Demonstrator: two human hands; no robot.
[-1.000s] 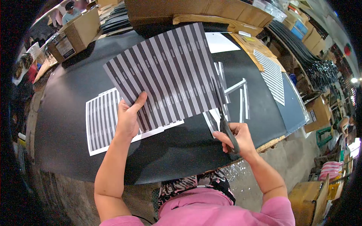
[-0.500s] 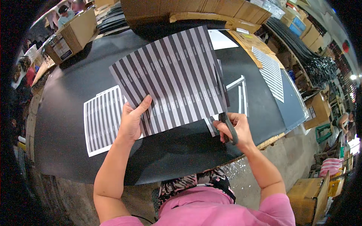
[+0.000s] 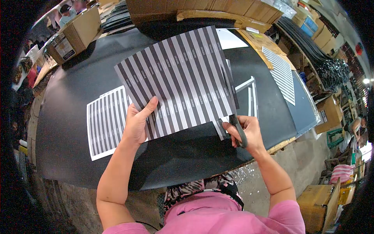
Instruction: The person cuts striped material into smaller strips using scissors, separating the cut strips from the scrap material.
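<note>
A large sheet with dark and light grey stripes [image 3: 175,82] is held tilted above the black tabletop [image 3: 70,89]. My left hand [image 3: 139,121] grips its lower left edge, thumb on top. In my right hand [image 3: 248,132] are dark-handled scissors [image 3: 239,132], at the sheet's right edge; their blades run up along that edge and are partly hidden. Beneath and left of the held sheet lies another striped sheet [image 3: 105,128] with a white border. Thin white-edged strips [image 3: 252,97] lie right of the scissors.
Another striped sheet [image 3: 279,74] lies at the right, by flattened cardboard [image 3: 257,43]. A white sheet [image 3: 231,39] is at the back. An open cardboard box [image 3: 74,39] stands back left. Stacked black strips [image 3: 315,50] are at far right. A person [image 3: 68,15] is in the background.
The scissors and my right hand have shifted very slightly against the sheet's right edge. My left hand keeps its hold. The view has moved a little.
</note>
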